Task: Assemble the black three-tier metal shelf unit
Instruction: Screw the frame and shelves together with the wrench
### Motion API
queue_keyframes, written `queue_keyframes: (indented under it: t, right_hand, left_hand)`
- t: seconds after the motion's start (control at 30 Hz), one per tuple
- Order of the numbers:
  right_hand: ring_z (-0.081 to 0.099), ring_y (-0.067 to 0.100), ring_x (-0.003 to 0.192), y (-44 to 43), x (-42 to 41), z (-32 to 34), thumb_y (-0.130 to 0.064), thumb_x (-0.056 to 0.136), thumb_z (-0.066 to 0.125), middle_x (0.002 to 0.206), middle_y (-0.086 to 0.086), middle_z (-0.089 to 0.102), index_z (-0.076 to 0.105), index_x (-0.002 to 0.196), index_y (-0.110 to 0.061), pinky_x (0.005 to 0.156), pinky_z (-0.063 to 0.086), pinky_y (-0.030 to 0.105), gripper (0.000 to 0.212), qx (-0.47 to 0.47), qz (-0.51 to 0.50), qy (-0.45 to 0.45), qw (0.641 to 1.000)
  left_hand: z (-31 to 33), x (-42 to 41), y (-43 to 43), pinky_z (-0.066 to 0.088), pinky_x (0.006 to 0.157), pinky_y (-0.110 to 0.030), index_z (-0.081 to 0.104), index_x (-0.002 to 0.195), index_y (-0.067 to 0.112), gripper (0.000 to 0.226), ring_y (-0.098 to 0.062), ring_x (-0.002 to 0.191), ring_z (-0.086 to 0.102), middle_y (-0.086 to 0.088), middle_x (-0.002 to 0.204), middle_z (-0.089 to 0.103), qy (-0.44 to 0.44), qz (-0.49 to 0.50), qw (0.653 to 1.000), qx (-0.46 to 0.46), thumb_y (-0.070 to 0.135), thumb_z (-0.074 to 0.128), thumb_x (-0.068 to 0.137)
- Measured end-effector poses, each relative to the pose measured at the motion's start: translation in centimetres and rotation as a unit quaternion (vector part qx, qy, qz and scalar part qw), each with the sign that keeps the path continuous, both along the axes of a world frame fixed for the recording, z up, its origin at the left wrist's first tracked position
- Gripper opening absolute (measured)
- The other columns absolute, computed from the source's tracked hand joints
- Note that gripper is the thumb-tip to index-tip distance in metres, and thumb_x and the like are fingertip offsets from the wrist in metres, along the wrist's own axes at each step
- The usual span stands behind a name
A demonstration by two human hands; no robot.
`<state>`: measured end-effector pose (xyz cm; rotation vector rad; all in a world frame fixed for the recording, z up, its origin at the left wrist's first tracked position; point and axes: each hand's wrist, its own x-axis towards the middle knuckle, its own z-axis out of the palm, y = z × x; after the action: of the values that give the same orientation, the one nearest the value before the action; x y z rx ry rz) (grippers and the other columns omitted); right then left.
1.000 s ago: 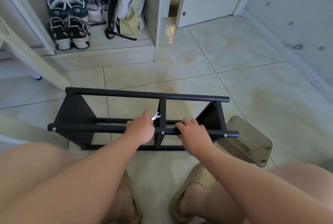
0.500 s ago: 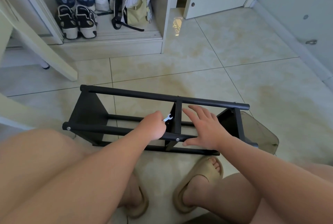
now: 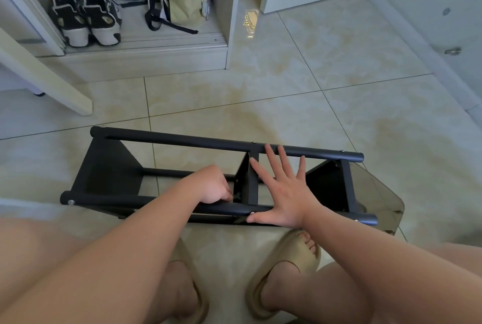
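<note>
Tiled floor [image 3: 287, 104]: the black shelf frame [image 3: 182, 139] was laid on its side, apparently steadied by the right hand [image 3: 287, 196], spread flat across its rails, while the left hand [image 3: 211, 184] was curled at the middle joint, contents hidden.

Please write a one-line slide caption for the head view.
Shelf frame lying on the floor; right hand spread open over it, left hand curled beside its middle bar.
</note>
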<state>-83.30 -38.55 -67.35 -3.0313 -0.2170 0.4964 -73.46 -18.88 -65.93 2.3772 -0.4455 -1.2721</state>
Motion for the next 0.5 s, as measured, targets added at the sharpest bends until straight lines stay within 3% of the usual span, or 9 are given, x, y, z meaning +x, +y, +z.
queue_keyframes:
  t: [0.17,0.3,0.37,0.5]
  right_hand:
    - [-0.039,0.030,0.146,0.1,-0.3,0.0,-0.102,0.064,0.032,0.160,0.005,-0.039,-0.024,0.155,-0.041,0.113,-0.019,0.069,0.122,0.004,-0.005,0.008,1.000]
    - [-0.038,0.029,0.146,0.1,-0.3,0.0,-0.102,0.064,0.032,0.161,0.003,-0.038,-0.020,0.156,-0.040,0.115,-0.017,0.068,0.123,0.009,-0.005,0.004,1.000]
    - [-0.037,0.029,0.147,0.1,-0.3,-0.1,-0.102,0.064,0.033,0.162,0.004,-0.037,-0.017,0.157,-0.039,0.116,-0.015,0.068,0.123,0.009,-0.004,0.001,1.000]
    - [-0.035,0.029,0.148,0.1,-0.4,-0.1,-0.101,0.064,0.034,0.164,0.005,-0.032,-0.011,0.159,-0.038,0.117,-0.012,0.068,0.123,0.012,-0.006,-0.006,1.000]
  left_hand:
    - [-0.1,0.1,-0.4,0.048,0.074,-0.025,0.077,0.092,0.017,0.014,-0.021,0.084,0.063,0.003,0.077,0.068,0.017,0.004,1.000,-0.017,0.013,0.064,0.090]
    - [-0.4,0.2,-0.4,0.056,0.084,-0.032,0.070,0.084,0.028,0.016,-0.019,0.095,0.068,-0.003,0.100,0.071,0.074,0.088,0.992,-0.056,0.020,0.062,0.095]
    - [-0.4,0.1,-0.5,0.057,0.083,-0.030,0.070,0.091,0.024,0.012,-0.011,0.093,0.068,0.000,0.104,0.071,0.128,0.153,0.976,-0.091,0.020,0.060,0.097]
    - [-0.2,-0.4,-1.4,0.057,0.071,-0.027,0.065,0.104,0.004,0.014,-0.012,0.077,0.069,-0.004,0.086,0.071,0.204,0.267,0.932,-0.135,0.016,0.061,0.098]
